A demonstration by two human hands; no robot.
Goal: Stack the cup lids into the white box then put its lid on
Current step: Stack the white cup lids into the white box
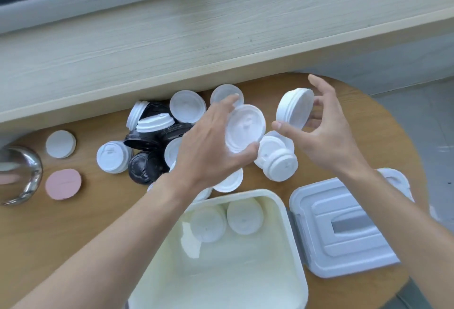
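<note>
Above the middle of the frame, my left hand point(211, 141) pinched a single white cup lid point(245, 128) between thumb and fingers, while my right hand point(324, 132) held a short stack of white lids point(293, 108) on edge, thumb below and fingers behind. Beneath both hands a loose heap of white and black lids point(152, 134) lay spread across the bench point(73, 230). At lower centre the white box point(277, 210) stood open with two lids point(227, 220) already side by side at its far end, and the box lid point(344, 232) lay flat just to its right. To do this well, I judged I should turn the single lid to face the same way as the stack, nest it squarely, then set the stack down upright beside the two inside.
</note>
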